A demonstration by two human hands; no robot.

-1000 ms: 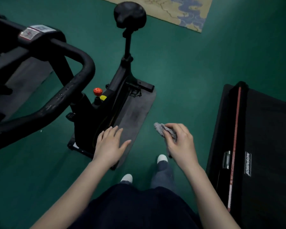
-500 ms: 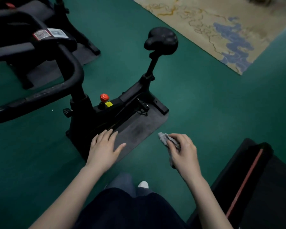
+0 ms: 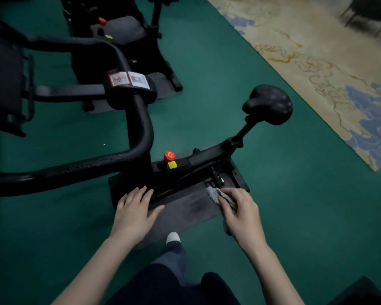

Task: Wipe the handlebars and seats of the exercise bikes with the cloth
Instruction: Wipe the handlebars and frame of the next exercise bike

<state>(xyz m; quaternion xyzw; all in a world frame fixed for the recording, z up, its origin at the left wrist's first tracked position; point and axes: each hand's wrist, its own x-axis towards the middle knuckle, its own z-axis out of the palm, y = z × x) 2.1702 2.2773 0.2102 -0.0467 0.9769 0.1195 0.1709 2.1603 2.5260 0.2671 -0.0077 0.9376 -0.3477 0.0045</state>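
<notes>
The dim green floor [image 3: 295, 216] fills most of the room, and a beige rug with blue and gold swirls [image 3: 317, 51] runs off the far right edge. The nearer black exercise bike [image 3: 207, 153] stands on a dark grey rubber mat [image 3: 191, 208]. Its thick curved black handlebar [image 3: 141, 128] sweeps out of sight at the left, so the far grips cannot be seen, while its black padded seat [image 3: 269, 104] is in full view on a tilted post. A second black bike [image 3: 123, 27] behind it is cut off at the top and too dark to read in detail. The left hand [image 3: 133, 213] is released, with straight, slightly spread fingers over the bike's base and the mat; I cannot tell whether it touches them. The right hand [image 3: 242, 213] is curled round a fuzzy grey cloth [image 3: 213, 193], most of it hidden in the fist. A tuft pokes out near the black pedal [image 3: 216, 178], well apart from seat and handlebar. A small red knob [image 3: 169, 156] sits on the frame.
</notes>
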